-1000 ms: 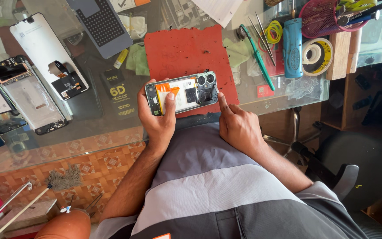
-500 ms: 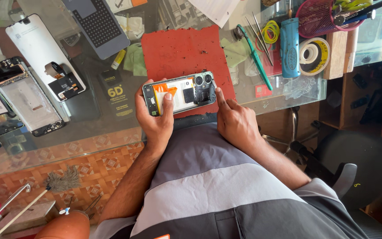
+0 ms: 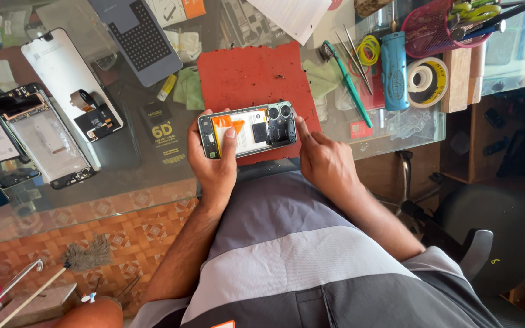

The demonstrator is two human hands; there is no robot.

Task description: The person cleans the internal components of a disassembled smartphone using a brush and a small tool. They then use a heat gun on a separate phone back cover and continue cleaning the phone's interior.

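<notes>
Opened phone gripped in left hand fingers, right hand fingertip touching its camera end

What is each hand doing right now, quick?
Left hand: closed around the opened grey smartphone with exposed orange-and-white insides, thumb on top.
Right hand: holding nothing, fingertip touching the phone's camera end.

The person is wearing a short-sleeved shirt in broad bands: muted purple-grey over the chest, a pale grey stripe below it, then dark grey. Both forearms are showing bare, and the left hand and right hand are wearing no gloves.
</notes>
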